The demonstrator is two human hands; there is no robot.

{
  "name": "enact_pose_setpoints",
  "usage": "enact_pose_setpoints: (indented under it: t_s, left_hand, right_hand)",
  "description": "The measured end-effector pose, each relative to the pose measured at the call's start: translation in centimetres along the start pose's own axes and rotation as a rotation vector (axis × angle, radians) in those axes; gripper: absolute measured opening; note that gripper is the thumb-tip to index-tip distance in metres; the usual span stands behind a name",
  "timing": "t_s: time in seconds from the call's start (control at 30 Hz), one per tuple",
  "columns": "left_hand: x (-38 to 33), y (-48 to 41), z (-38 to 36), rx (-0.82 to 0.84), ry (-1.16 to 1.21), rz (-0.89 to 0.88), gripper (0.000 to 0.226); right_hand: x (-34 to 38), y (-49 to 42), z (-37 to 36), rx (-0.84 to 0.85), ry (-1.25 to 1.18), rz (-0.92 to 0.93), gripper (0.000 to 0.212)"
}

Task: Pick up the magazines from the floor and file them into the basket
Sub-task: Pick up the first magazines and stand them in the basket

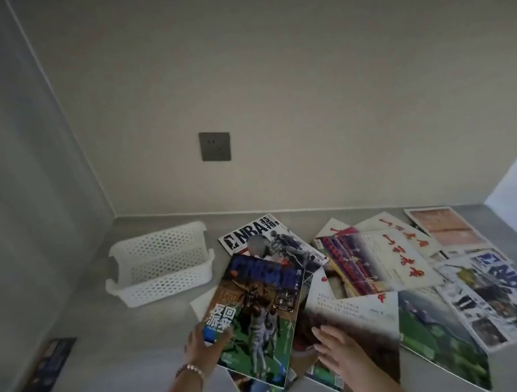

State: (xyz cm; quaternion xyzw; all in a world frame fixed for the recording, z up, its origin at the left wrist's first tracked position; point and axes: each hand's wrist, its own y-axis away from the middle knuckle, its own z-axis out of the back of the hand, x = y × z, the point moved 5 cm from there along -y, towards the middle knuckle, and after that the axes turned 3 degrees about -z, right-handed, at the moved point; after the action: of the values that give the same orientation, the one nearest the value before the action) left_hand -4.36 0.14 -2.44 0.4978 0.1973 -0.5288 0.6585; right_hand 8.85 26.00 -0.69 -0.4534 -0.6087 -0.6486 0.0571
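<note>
The grey floor (135, 374) lay bare along its left side, up to the corner of the walls. Loose magazines (385, 265) overlapped in a heap across the right half, their edges crossing. A white basket (161, 287) stood empty near the wall, just left of the heap. The left hand (202, 342) gripped a basketball magazine (260, 317) by its lower left edge, tilted above the pile. The right hand (340, 350) was spread flat over the heap with straight fingers, holding nothing.
</note>
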Motion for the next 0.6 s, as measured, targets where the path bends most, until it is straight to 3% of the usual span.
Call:
enact_pose_setpoints:
  t_s: [0.13, 0.4, 0.47, 0.6]
  left_hand:
    - [-0.9, -1.1, -0.1, -0.039, -0.374, 0.007, 0.089]
    - [-1.1, -3.0, -0.6, 0.009, -0.614, 0.156, 0.095]
    - [-1.5, -3.3, 0.1, 0.027, -0.488, 0.176, 0.085]
    - [-3.7, -3.3, -0.5, 0.141, -0.234, -0.032, 0.026]
  right_hand:
    - [-0.1, -2.5, -1.9, 0.06, 0.047, -0.029, 0.071]
    - [-0.9, -6.3, -2.7, 0.066, 0.156, -0.012, 0.07]
    - [-0.6, -7.1, -2.4, 0.046, 0.182, 0.003, 0.071]
    - [-0.2, -8.1, -2.1, 0.046, 0.252, 0.011, 0.063]
